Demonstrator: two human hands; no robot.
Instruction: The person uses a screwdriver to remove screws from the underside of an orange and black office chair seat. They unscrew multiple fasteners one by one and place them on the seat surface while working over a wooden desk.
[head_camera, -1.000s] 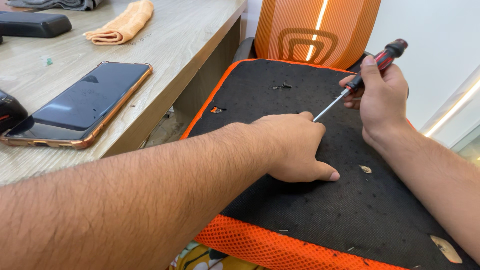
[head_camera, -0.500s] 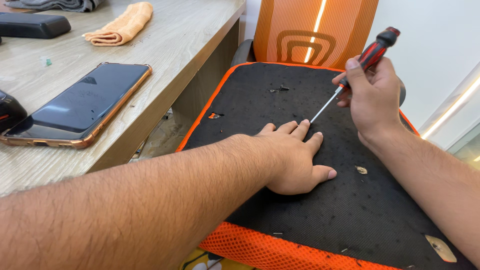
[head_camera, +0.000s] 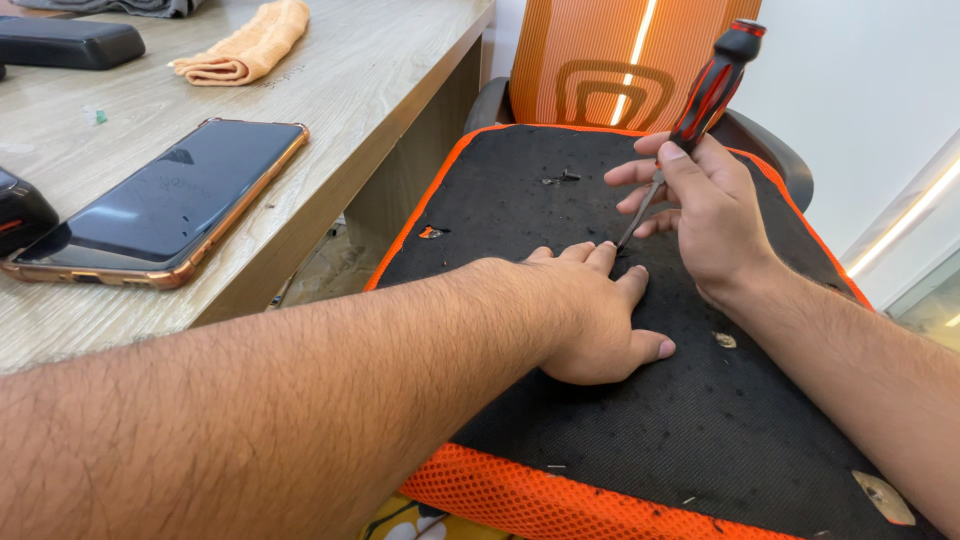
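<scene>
Slanting from upper right down to lower left, a screwdriver with a red and black handle was held over the black seat of an orange mesh chair. Its long axis was tilted, the handle raised toward the chair back and the thin metal shaft brought down to the seat surface just beyond the left fingertips. The right hand was seen closed around the lower handle and upper shaft, thumb pressed along the top, the other fingers curled beneath. The left hand was laid flat on the seat, palm down, fingers stretched out and nearly together, nothing gripped in it; its fingertips were placed right beside the shaft's tip, whether touching could not be told. Of the two, the right hand alone had hold of the tool, and the left was nearer the tip. Small specks and a tiny dark piece were scattered on the seat farther back. To the left, on a wooden desk, a phone in an orange-edged case was lying face up, with a folded orange cloth well beyond it.
</scene>
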